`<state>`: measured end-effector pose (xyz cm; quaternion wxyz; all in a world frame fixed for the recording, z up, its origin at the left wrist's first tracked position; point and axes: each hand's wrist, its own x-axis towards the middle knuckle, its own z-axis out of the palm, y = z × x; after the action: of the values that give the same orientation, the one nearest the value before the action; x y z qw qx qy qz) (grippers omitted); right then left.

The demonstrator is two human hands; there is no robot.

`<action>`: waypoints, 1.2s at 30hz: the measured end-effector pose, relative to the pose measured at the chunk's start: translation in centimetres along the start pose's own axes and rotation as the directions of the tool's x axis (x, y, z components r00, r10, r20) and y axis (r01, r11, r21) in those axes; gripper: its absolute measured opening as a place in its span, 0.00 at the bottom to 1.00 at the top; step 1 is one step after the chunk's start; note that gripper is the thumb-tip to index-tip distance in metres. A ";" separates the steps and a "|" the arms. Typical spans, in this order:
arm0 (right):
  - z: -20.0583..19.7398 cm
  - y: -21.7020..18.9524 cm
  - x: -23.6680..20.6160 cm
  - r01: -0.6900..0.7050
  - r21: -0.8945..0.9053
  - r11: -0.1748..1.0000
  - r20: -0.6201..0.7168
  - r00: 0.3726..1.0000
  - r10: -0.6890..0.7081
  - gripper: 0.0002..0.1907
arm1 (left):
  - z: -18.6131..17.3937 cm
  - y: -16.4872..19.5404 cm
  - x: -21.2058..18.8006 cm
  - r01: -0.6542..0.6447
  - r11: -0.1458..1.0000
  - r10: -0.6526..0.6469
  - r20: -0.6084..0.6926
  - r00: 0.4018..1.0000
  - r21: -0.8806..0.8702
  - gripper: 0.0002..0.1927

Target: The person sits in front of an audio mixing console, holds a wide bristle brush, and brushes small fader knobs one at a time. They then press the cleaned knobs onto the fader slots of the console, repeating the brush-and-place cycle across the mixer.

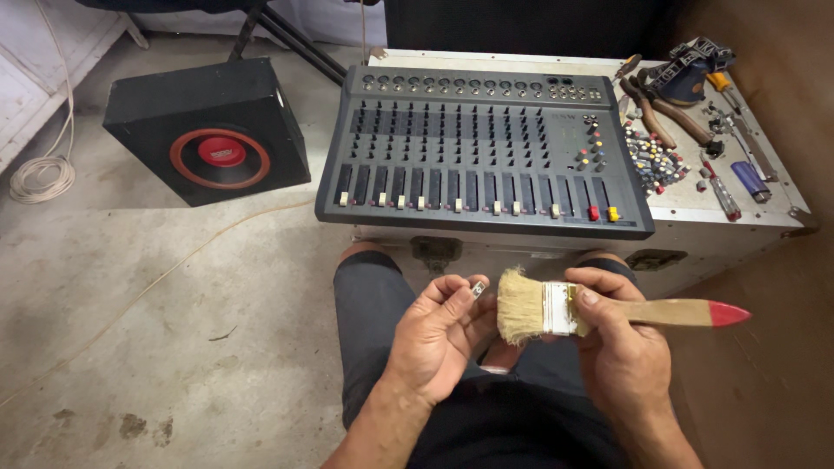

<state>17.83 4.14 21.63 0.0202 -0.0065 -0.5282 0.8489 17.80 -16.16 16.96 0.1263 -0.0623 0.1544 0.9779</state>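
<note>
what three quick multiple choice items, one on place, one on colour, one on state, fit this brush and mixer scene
1. Where does the pile of small knobs lie?
A. on the case top right of the mixer
B. on the floor
C. on the speaker box

2. What colour is the tip of the paintbrush handle?
A. blue
B. red
C. green

3. How does the left hand hold the small pale part?
A. flat on an open palm
B. hidden in a closed fist
C. pinched at the fingers

Answers: 1 A, the knobs lie beside the tools; 2 B, the handle end is red; 3 C, the part sticks out near the bristles, the right hand gripping the brush.
</note>
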 end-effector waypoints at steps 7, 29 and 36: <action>-0.1 0.8 -0.1 -0.045 -0.034 0.998 -0.071 0.997 0.043 0.15 | -0.5 -1.1 0.3 -0.103 0.994 0.101 0.044 0.994 0.046 0.11; -1.8 0.7 0.3 -0.097 -0.079 0.992 -0.076 0.993 0.091 0.11 | -0.7 -0.7 0.0 -0.091 0.992 0.091 0.005 0.996 0.084 0.14; -0.9 1.3 0.0 -0.080 -0.050 0.996 0.007 0.997 0.081 0.13 | -0.8 -0.6 -0.1 -0.069 0.991 0.074 -0.042 0.996 0.116 0.11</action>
<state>17.81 4.40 20.09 -0.0163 -0.0246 -0.5483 0.8357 18.16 -15.89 16.02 0.0911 -0.0722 0.2152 0.9696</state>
